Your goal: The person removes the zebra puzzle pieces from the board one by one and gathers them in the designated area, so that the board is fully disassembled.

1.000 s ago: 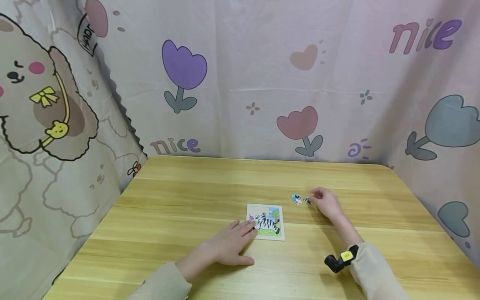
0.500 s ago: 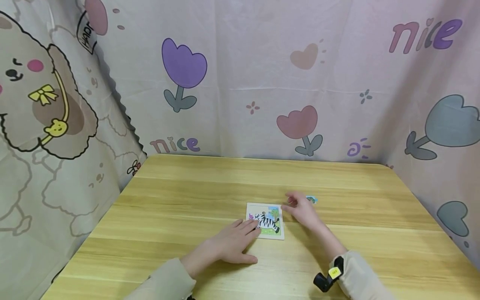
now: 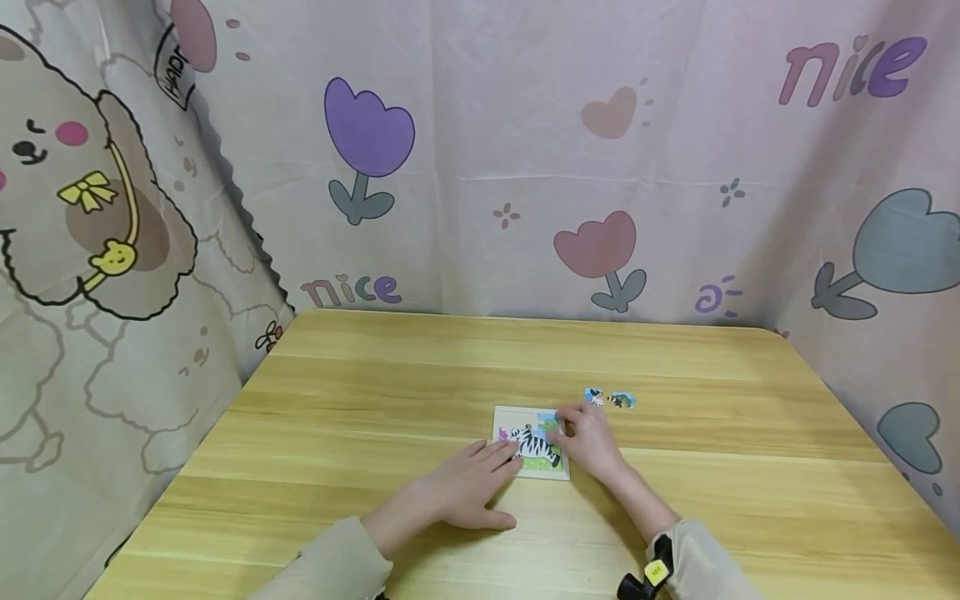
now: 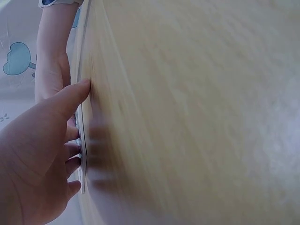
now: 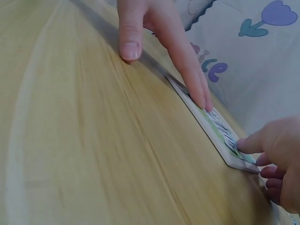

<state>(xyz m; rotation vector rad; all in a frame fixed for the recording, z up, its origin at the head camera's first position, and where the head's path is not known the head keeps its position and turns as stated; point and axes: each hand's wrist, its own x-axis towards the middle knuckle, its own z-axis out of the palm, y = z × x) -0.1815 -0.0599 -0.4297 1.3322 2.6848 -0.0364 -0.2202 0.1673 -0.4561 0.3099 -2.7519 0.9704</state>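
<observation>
A small square zebra jigsaw puzzle (image 3: 542, 463) in a pale frame lies on the table. Part of its upper left is plain, without picture. My left hand (image 3: 468, 487) rests on the puzzle's left side, fingers stretched out over it and thumb spread on the wood. At the upper right corner my right hand (image 3: 588, 437) has its thumb on the picture and its other fingers curled at the frame's edge, as the right wrist view shows of the puzzle (image 5: 220, 133). Two loose pieces lie beyond that hand: a zebra-face piece (image 3: 593, 396) and a green-and-blue piece (image 3: 622, 400).
The wooden table (image 3: 360, 392) reaches back to a printed curtain (image 3: 480, 150) with tulips and lettering. A second curtain (image 3: 97, 375) with a cartoon animal hangs along the left. A black camera (image 3: 637, 585) sits on the right wrist.
My right hand has moved left and toward me, from the loose pieces to the puzzle's upper right corner, uncovering both pieces. The left hand has shifted slightly right over the puzzle.
</observation>
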